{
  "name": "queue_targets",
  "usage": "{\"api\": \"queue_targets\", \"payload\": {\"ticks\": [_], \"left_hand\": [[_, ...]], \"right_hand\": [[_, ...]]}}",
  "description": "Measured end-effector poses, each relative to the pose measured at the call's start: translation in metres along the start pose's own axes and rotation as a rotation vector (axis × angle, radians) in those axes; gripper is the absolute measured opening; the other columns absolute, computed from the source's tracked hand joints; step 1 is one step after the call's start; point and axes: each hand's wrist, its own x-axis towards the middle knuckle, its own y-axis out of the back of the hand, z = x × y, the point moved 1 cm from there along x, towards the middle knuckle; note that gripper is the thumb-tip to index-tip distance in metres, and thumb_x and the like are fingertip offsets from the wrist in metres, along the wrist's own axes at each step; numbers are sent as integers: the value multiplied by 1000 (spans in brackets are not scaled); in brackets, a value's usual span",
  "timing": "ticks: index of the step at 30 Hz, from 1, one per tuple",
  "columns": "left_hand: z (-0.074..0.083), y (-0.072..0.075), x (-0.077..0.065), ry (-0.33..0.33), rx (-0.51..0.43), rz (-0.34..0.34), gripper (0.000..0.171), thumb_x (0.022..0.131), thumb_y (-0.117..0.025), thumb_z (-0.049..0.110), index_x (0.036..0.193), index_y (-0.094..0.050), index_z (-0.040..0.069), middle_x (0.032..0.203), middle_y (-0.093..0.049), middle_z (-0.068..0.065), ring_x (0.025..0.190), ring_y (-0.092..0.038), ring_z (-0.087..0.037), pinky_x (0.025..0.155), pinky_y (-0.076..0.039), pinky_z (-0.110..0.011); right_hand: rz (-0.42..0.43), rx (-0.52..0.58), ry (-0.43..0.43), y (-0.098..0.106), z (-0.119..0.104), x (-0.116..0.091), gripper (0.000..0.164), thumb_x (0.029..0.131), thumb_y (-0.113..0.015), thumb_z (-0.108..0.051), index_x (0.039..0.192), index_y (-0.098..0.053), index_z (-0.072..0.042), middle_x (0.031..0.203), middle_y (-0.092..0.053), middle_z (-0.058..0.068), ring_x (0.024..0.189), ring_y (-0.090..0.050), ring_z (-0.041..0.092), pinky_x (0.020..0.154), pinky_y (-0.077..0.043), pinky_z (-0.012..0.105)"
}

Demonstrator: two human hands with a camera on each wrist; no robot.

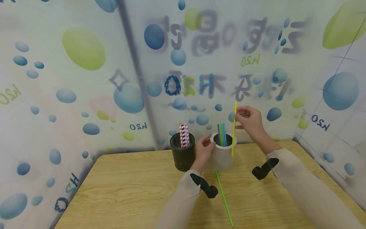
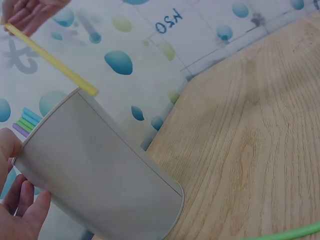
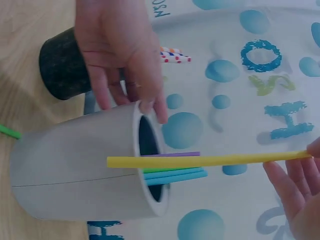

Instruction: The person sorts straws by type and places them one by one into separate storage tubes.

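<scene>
My right hand (image 1: 251,123) pinches a yellow straw (image 1: 234,132) near its upper end. The straw hangs nearly upright, its lower end overlapping the right side of a white cylindrical holder (image 1: 222,160). In the right wrist view that lower end passes in front of the holder's rim, outside the opening. With thumb and fingers at the rim, my left hand (image 1: 203,150) holds the white holder on its left side. Purple, green and blue straws (image 1: 221,135) stand inside it. A single green straw (image 1: 224,197) lies on the table in front of the holder.
Left of the white holder stands a black cylindrical holder (image 1: 183,160) with several patterned straws (image 1: 184,136) in it, close beside my left hand. Both holders are near the back edge of the wooden table (image 1: 123,190). A printed curtain (image 1: 120,57) hangs behind.
</scene>
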Motion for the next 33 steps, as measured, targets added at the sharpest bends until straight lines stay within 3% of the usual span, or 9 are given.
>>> {"api": "queue_targets", "payload": {"ticks": [11,22,33], "left_hand": [[-1,-1,-1,-42,-10,14,37,77,-64,1,113,-64,5,96,-62,-10,86,-57,-16,77,-49,-29],[0,0,-2,-22,-3,9,36,78,-64,3,114,-64,6,97,-62,-10,88,-57,-18,79,-49,-30],[0,1,-1,-24,-5,7,37,78,-64,3,115,-64,6,97,-61,-9,88,-56,-18,78,-49,-30]], "right_hand": [[82,6,78,-1,-21,23,30,88,-58,-11,113,-50,4,90,-52,3,75,-56,6,56,-52,21],[53,-53,-2,-3,2,21,35,89,-58,-16,115,-48,5,97,-51,11,78,-53,9,59,-52,23],[-35,-89,-96,-3,31,20,32,89,-57,-9,114,-48,7,98,-51,15,74,-55,8,62,-53,24]]}}
